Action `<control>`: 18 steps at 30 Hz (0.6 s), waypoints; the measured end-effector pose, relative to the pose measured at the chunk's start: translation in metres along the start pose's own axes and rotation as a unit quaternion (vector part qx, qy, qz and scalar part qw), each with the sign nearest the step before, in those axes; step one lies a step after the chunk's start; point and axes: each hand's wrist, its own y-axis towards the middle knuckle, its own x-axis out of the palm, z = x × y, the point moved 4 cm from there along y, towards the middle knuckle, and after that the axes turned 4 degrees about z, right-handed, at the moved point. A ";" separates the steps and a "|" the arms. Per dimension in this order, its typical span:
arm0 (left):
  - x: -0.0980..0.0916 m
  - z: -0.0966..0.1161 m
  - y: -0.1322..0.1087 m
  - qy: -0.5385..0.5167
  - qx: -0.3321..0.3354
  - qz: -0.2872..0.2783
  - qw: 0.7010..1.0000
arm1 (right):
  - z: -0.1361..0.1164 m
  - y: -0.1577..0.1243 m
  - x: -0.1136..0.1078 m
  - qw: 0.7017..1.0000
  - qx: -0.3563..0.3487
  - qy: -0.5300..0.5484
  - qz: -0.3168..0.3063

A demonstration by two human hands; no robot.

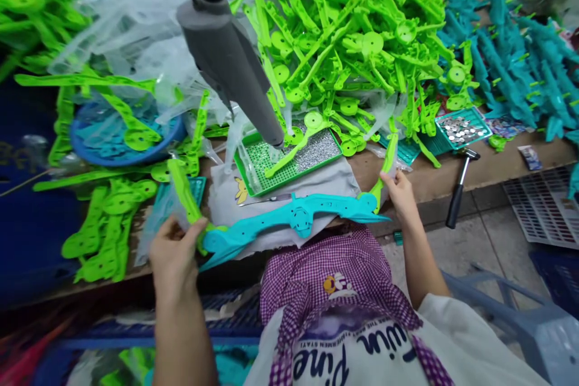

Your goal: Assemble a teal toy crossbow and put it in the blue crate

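Note:
A long turquoise plastic body (298, 214) spans the space between my hands at the table's front edge, with a green plastic arm at each end. My left hand (176, 250) is closed on the left green arm (183, 190), thumb toward the joint. My right hand (400, 193) pinches the right green arm (386, 166) at its outer side. Clear film lies around both arms. Under the turquoise body is a grey cloth (280, 193). Just behind it, a perforated green tray (253, 190) holds small screws and a loose green arm. A grey power screwdriver (239, 60) hangs tip-down over this tray.
Green arms form a large heap (344, 42) at the back, and turquoise bodies (506, 66) lie piled at right. Near them are a small tray (482, 117) of metal discs and a hammer (459, 193) overhanging the edge. A blue basin (113, 160) stands left.

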 end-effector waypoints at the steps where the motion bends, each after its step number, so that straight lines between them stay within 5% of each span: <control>1: -0.003 0.002 0.001 -0.039 -0.037 0.024 0.998 | -0.003 -0.002 0.000 1.000 -0.007 -0.010 0.006; 3: -0.008 0.007 0.000 -0.135 -0.085 0.091 0.983 | -0.011 -0.010 0.000 0.998 -0.029 0.013 0.048; 8: -0.019 0.035 -0.018 -0.300 0.027 0.161 0.940 | -0.033 -0.033 0.003 0.933 -0.073 0.299 0.187; 12: -0.019 0.046 -0.030 -0.378 0.052 0.161 0.910 | -0.043 -0.032 0.004 0.892 -0.107 0.394 0.193; 18: -0.010 0.040 -0.030 -0.442 0.046 0.142 0.885 | -0.038 -0.024 -0.001 0.874 -0.136 0.428 0.187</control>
